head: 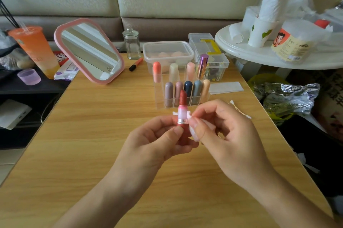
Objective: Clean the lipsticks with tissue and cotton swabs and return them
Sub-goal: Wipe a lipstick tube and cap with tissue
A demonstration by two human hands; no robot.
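Containers:
- Clear acrylic rack [159, 104] near bench centre holds nine capped lipsticks upright. Back row, four: coral [156, 71], cream [174, 71], pale pink [190, 70], metallic purple-gold [202, 65]. Front row, five: mauve-grey [168, 92], dusty pink [178, 87], navy [188, 86], grey-blue [197, 89], peach [206, 87].
- Lidded plastic box [168, 49] behind the rack: two rounded peach shapes inside, blurred.
- Small clear box [218, 68] to its right: small dark items, not identifiable.
- One stoppered glass jar [132, 44].
- Paper cup [261, 31] on the white side table [259, 57] is stuffed with tissue paper. A labelled tub [295, 44] stands beside it.

Task item: open red lipstick [182, 112], bullet extended, held upright above the bench just in front of the rack.

Hands: left hand [161, 135] grips the lipstick base with curled fingers. Right hand [226, 127] pinches a white tissue [194, 134] against the tube's side.

Surface: wood-grain bench [92, 135]. On it are one pink-framed mirror [89, 51], one orange pen [136, 64], one flat white sheet [225, 87], and a cotton swab [231, 102] partly hidden behind the right hand. A padded backrest runs behind.
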